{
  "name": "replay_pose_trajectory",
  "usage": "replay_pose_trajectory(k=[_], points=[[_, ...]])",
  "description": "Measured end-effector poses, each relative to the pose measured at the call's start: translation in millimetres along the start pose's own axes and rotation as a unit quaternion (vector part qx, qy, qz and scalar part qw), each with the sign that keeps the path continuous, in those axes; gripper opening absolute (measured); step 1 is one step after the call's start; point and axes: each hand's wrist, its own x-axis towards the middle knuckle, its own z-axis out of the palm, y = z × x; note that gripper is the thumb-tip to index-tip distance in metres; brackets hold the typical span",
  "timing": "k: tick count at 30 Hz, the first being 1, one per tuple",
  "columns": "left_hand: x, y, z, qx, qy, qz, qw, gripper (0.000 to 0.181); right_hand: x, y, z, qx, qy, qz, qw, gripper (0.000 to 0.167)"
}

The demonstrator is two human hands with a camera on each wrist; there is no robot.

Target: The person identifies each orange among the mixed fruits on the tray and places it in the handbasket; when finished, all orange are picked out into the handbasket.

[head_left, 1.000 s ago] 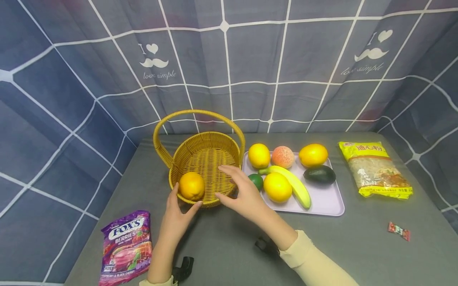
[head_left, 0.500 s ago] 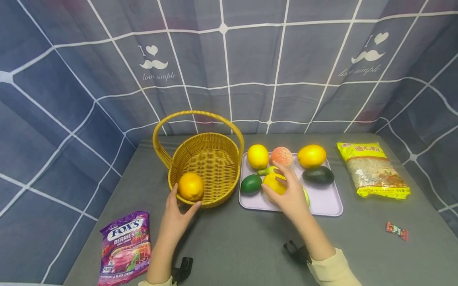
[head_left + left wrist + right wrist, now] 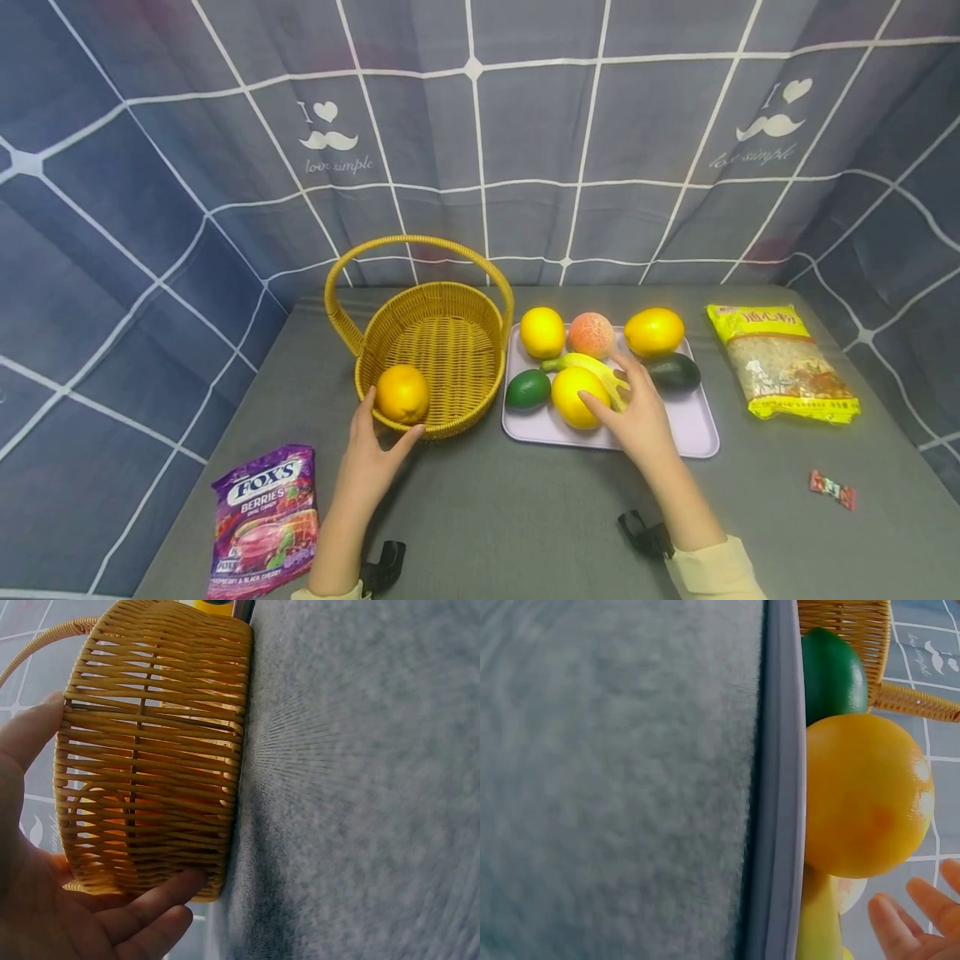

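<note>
A wicker basket (image 3: 457,358) (image 3: 150,750) with a tall handle stands on the grey table, an orange (image 3: 402,393) lying at its near left inside. My left hand (image 3: 371,462) touches the basket's near side, thumb at the rim and fingers lying fairly straight along the outer wall. My right hand (image 3: 641,417) hovers over the tray (image 3: 693,433) with spread, bent fingers, holding nothing. Nearest to it are a banana (image 3: 588,364), partly covered by the hand, and a large round yellow fruit (image 3: 577,397) (image 3: 870,795). In the right wrist view its fingers (image 3: 892,922) are apart from that fruit.
Also on the tray are a green oval fruit (image 3: 527,389), a yellow fruit (image 3: 542,332), a peach (image 3: 592,335), a mango-like fruit (image 3: 654,332) and a dark avocado-like fruit (image 3: 675,373). Around lie a FOX'S candy bag (image 3: 264,521), a yellow food bag (image 3: 783,362) and a wrapped candy (image 3: 832,489).
My right hand has moved right from the basket, over the round yellow fruit, to the banana's right side. The left hand has stayed at the basket, and the orange has not moved.
</note>
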Motion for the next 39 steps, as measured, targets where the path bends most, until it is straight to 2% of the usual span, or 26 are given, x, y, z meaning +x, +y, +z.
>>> replay_pose_trajectory(k=[6,13,19,28,39], points=[[0.6,-1.3,0.4,-0.001,-0.002,0.004,1.0000,0.105,-1.4,5,5,-0.011,-0.033,0.019,0.9992,0.077],[0.5,-2.0,0.0,-0.002,-0.002,0.002,1.0000,0.105,-0.9,2,8,-0.075,-0.067,0.012,0.9949,0.080],[0.2,-1.9,-0.2,-0.003,-0.003,0.003,1.0000,0.105,-1.8,3,11,-0.102,-0.065,-0.008,0.9925,0.074],[0.0,-2.0,0.1,-0.002,-0.004,0.002,1.0000,0.104,-3.1,7,15,-0.108,-0.057,-0.041,0.9916,0.075],[-0.6,-1.9,-0.1,0.000,-0.006,0.001,1.0000,0.104,-2.2,8,15,-0.108,-0.042,-0.021,0.9931,0.076]])
